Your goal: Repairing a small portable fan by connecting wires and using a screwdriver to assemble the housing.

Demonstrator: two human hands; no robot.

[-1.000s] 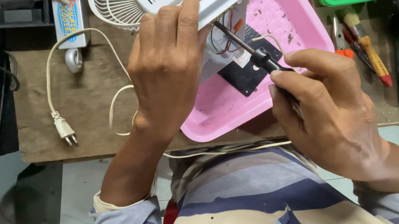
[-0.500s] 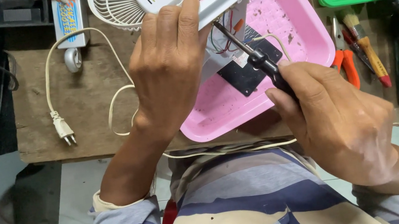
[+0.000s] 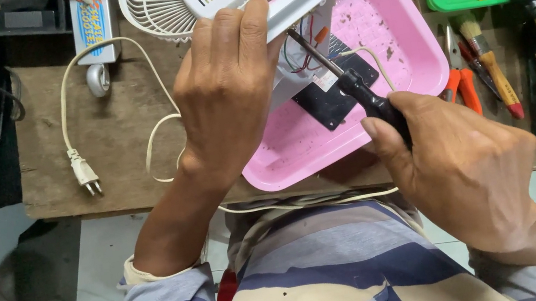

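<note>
A worn wooden workbench [image 3: 50,135] is stretching across the top of the view, with pale floor tiles showing below its edge. A pink plastic tray [image 3: 399,29] is sitting on it — and over that tray the person is holding the white base of a small fan [image 3: 299,6], tilted up so its open underside is facing them. The left hand [image 3: 225,85] is wrapping over the base from above, fingers curled and pressed close together along its edge. The right hand [image 3: 464,169] is closing in a fist around the black handle of a screwdriver [image 3: 351,84], whose metal shaft is reaching into the base among red and green wires. The fan's white grille [image 3: 152,4] is lying just behind the left hand, and its cream cord with a two-pin plug [image 3: 84,174] is trailing across the bench to the left. To the right, orange-handled pliers [image 3: 454,81] are lying just beside the tray, and a green tray [image 3: 445,1] of tools is sitting at the top right corner.
</note>
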